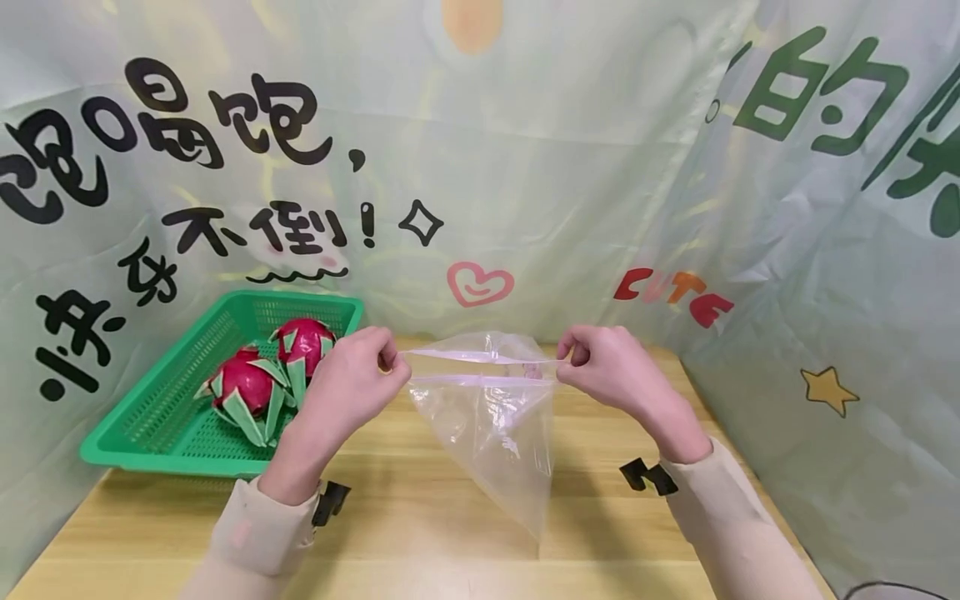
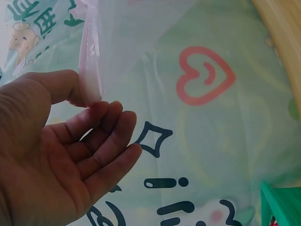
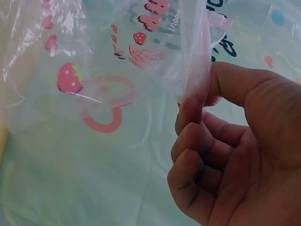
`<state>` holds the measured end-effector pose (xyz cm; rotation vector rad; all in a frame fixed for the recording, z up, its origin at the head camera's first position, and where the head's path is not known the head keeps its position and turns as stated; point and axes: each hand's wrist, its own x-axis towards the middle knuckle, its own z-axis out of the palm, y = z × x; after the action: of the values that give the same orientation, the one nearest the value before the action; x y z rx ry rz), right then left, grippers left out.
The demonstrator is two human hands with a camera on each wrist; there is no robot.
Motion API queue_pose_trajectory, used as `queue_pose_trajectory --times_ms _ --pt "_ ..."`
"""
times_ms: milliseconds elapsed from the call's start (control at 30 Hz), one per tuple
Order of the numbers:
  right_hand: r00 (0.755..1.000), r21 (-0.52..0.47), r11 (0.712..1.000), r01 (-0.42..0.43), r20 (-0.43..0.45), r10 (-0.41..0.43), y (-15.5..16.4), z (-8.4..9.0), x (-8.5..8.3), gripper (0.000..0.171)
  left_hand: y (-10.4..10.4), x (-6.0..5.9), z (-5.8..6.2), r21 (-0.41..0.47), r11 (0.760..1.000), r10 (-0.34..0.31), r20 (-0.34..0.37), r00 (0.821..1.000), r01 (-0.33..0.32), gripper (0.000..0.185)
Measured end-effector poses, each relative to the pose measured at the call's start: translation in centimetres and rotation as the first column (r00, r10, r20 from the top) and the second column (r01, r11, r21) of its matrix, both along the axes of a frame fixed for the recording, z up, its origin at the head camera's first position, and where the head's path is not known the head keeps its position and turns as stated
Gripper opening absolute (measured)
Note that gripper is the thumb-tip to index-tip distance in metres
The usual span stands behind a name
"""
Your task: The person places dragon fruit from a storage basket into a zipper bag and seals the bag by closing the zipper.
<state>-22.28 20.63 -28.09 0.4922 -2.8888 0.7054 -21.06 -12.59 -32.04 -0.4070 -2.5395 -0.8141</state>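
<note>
Between the two hands hangs a clear plastic zip bag [image 1: 495, 425], its pinkish zip strip stretched across the top and its mouth slightly parted. My left hand [image 1: 354, 379] pinches one top corner between thumb and index finger. In the left wrist view, the other fingers of the left hand [image 2: 89, 146] are loosely bent. The opposite corner is pinched by my right hand [image 1: 615, 367]. Seen from the right wrist, the right hand [image 3: 235, 141] has its remaining fingers curled, and the bag [image 3: 70, 52] shows printed strawberries and pink lettering.
Left on the wooden table [image 1: 420, 533] stands a green plastic basket [image 1: 142, 462] holding two red dragon fruits with green scales, one dragon fruit [image 1: 247, 387] in front and another dragon fruit [image 1: 306, 342] behind. Printed cloth [image 1: 570, 183] walls the back and sides.
</note>
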Motion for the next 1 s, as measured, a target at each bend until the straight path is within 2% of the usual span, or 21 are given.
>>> queue_pose_trajectory --times_ms 100,200,367,600,800,900,1000 --pt "0.999 -0.009 1.0 0.002 -0.033 -0.003 0.0 -0.2 0.3 0.009 0.0 0.2 -0.3 0.027 1.0 0.01 -0.039 0.999 -0.009 0.013" --pt "0.997 -0.075 0.997 0.0 -0.071 -0.005 -0.2 -0.6 0.3 0.008 0.0 0.2 -0.5 0.099 0.995 -0.018 -0.044 0.999 0.022 0.013" --pt "0.989 -0.205 0.978 -0.029 -0.15 -0.002 -0.9 -2.1 0.2 0.008 0.7 -0.1 -1.1 0.215 0.974 -0.081 0.033 0.996 0.072 0.011" --pt "0.977 -0.305 0.948 -0.095 -0.213 0.029 -2.4 -4.3 -0.4 0.012 2.0 -0.4 -2.2 0.262 0.962 -0.104 0.081 0.991 0.08 0.008" --pt "0.968 -0.336 0.921 -0.196 -0.217 0.127 -2.8 -5.7 -1.0 0.025 2.7 -0.6 -3.3 0.264 0.962 -0.099 0.121 0.988 0.064 0.007" --pt "0.973 -0.345 0.919 -0.192 -0.188 0.133 -2.9 -6.2 -1.2 0.03 2.9 -0.7 -3.7 0.273 0.96 -0.09 0.113 0.99 0.056 0.008" --pt "0.984 -0.376 0.914 -0.153 -0.139 0.108 -2.9 -6.7 -1.3 0.027 3.2 -0.7 -3.9 0.281 0.958 -0.087 0.095 0.992 0.057 0.009"
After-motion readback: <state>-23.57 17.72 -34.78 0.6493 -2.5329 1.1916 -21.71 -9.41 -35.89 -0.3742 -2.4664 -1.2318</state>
